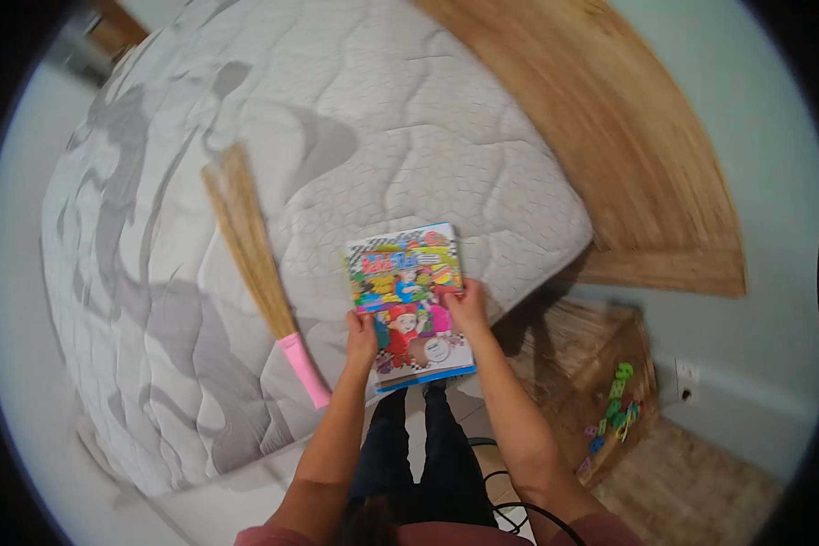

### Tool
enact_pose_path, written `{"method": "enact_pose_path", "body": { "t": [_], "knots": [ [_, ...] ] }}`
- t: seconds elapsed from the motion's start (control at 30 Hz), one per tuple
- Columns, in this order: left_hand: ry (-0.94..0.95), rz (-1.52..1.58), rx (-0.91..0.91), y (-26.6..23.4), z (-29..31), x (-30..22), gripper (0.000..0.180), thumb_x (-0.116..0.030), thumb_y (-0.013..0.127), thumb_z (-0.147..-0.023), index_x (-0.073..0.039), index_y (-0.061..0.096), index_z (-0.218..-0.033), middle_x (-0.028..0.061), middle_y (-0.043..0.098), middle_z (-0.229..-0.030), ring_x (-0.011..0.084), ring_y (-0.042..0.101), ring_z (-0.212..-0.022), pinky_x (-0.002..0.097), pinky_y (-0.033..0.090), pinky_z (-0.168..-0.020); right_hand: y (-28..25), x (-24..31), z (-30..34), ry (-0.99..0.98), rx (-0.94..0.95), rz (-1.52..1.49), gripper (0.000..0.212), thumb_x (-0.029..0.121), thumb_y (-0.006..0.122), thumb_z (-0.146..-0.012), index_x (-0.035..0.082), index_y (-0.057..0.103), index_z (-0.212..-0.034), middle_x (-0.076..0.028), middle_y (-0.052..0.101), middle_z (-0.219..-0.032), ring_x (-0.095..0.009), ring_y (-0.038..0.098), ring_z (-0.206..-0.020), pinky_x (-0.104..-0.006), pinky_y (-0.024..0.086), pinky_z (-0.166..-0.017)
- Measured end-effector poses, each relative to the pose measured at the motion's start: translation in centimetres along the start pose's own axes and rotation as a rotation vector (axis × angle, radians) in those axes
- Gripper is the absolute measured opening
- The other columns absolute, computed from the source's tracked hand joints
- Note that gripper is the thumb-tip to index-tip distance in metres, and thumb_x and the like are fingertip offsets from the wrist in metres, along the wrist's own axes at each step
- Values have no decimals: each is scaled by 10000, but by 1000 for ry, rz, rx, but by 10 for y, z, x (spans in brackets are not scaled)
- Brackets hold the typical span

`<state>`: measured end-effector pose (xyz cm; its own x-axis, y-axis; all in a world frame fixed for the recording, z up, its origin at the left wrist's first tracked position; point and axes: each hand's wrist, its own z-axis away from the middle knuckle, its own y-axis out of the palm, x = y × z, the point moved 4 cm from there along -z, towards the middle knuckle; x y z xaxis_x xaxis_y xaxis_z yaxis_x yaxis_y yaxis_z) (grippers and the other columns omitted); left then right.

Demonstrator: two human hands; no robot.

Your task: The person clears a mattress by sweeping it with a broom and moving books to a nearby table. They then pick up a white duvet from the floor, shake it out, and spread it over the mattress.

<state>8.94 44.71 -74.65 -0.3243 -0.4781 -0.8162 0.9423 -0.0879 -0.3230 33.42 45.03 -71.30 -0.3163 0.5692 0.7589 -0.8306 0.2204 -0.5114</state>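
Between my two hands is a small stack of colourful children's books (408,350), the top cover bright with cartoon figures and a checkered border. A blue edge shows beneath it at the near end. My left hand (361,337) grips the left side, thumb on the cover. On the right side my right hand (467,307) holds the edge, its thumb also over the cover. The fingers under the books are hidden. To the left, a straw hand broom (262,266) with a pink handle (303,371) lies on the mattress, apart from my left hand.
The bare white and grey mattress (428,127) spreads ahead. A wooden headboard (628,136) runs along the right. A wooden nightstand (564,355) stands at the right, with colourful plastic pieces (617,400) on it. A wall outlet (687,378) and a black cable (519,505) are also visible.
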Motion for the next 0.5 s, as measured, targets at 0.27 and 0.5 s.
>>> {"method": "enact_pose_path", "body": {
  "t": [0.27, 0.5],
  "knots": [
    [31, -113, 29, 3, -5, -25, 204, -217, 412, -926, -14, 430, -935, 139, 569, -848, 248, 551, -781, 359, 425, -726, -1, 37, 28, -52, -82, 188, 197, 114, 537, -806, -21, 456, -925, -234, 533, -931, -390, 513, -910, -461, 406, -762],
    [374, 249, -114, 15, 48, -119, 335, -255, 366, -967, 34, 415, -1129, 135, 467, -1093, 207, 452, -991, 307, 340, -911, -70, 89, 86, -413, -455, -89, 153, 99, 468, -873, -10, 477, -980, -185, 541, -984, -348, 520, -929, -397, 419, -794]
  ]
}}
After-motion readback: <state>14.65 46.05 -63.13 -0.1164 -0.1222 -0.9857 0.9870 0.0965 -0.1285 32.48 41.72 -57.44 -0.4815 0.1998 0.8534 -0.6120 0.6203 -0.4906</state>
